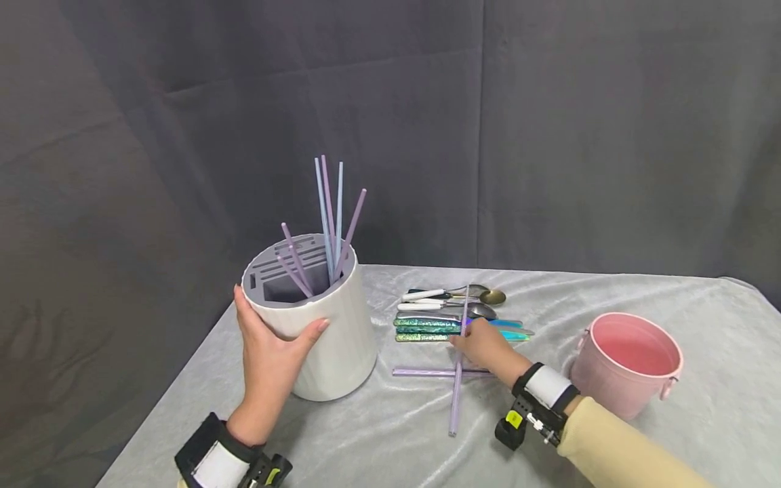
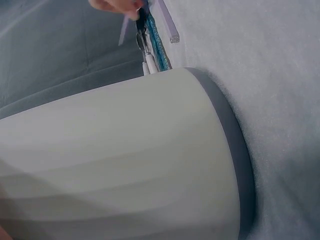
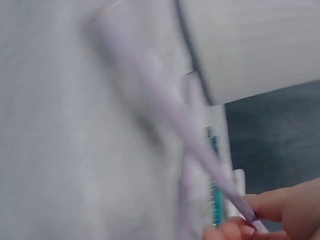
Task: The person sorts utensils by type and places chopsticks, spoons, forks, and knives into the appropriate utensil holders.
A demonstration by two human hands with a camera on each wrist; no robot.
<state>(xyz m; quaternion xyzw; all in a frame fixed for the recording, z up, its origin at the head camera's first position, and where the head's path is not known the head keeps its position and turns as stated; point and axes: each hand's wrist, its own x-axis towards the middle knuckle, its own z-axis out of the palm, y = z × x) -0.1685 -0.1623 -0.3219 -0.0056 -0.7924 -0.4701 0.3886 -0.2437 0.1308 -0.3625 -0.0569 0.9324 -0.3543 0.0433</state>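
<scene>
Lilac, square-ended chopstick [image 1: 456, 393] held slantwise over the cloth, right of the white holder; its near end is motion-blurred in the right wrist view, and whether that end touches the cloth cannot be told. Right hand [image 1: 482, 346]: thumb and fingertips pinch this chopstick along its upper part, the hand being above the knives; contact with them cannot be judged. Below the held piece, a second lilac chopstick [image 1: 421, 372] lies crosswise on the cloth, the two crossing in the head view. Just beyond: knives [image 1: 427, 325] with glittery green and yellowish handles, side by side, handle ends toward the holder; behind these, spoons [image 1: 421, 306], some white-handled, bowls pointing right, partly overlapping. White cylindrical holder [image 1: 335, 339] stands on the left part of the table, fitted with a grey slotted insert [image 1: 259, 291]. Left hand [image 1: 268, 346] spread against it, thumb out along the front wall, index side up by the rim; remaining fingers hidden behind. Inside the insert: two pale blue chopsticks and a tall lilac one in a group at the right, another lilac one leaning outward beside them, plus two lower lilac ones slanting in the front opening. Pink bucket [image 1: 601, 386] with side lugs stands at right, near the right forearm. Light grey velvety cloth [image 1: 390, 440] covers the table; dark grey curtain [image 1: 579, 135] behind. Both wrists carry strapped cameras; right sleeve [image 1: 622, 440] pale yellow.
</scene>
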